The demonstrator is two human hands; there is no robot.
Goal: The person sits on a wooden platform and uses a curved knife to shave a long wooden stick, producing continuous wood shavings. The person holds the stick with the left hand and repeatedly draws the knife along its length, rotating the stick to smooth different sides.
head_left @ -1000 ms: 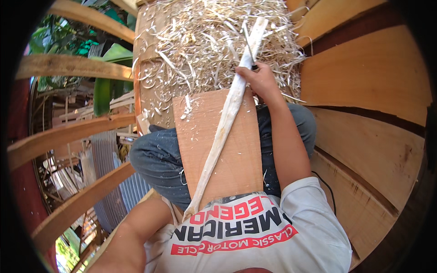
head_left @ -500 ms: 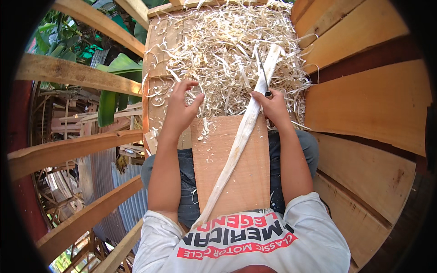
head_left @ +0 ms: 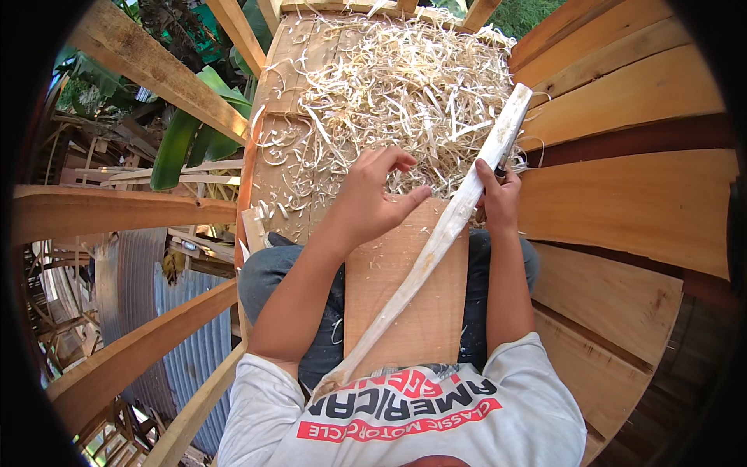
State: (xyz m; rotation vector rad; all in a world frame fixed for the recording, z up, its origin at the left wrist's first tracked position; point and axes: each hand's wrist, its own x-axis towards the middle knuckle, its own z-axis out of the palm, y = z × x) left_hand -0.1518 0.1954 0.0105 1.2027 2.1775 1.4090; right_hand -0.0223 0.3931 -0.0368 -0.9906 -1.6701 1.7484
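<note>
We see a long pale stick (head_left: 440,244) slanting from the shirt (head_left: 537,393) at the lower middle of the frame to the upper right, across a flat board (head_left: 428,315) over the lap. The right hand (head_left: 502,194), right of centre, grips the stick's upper part together with a knife (head_left: 504,162), whose blade lies close along the stick's right edge; we cannot tell how the fingers underneath share the two. The left hand (head_left: 373,196), near the centre of the frame, looks empty and loosely open, fingers curled, apart from the stick. With one hand holding both, we think the stick could roll or swing, and a loosened grip could bring the blade against those fingers. The lower end lies against the shirt, so a sideways push might make it slip. We also judge that the loose shavings (head_left: 412,86) at upper middle could hide a dropped knife
</note>
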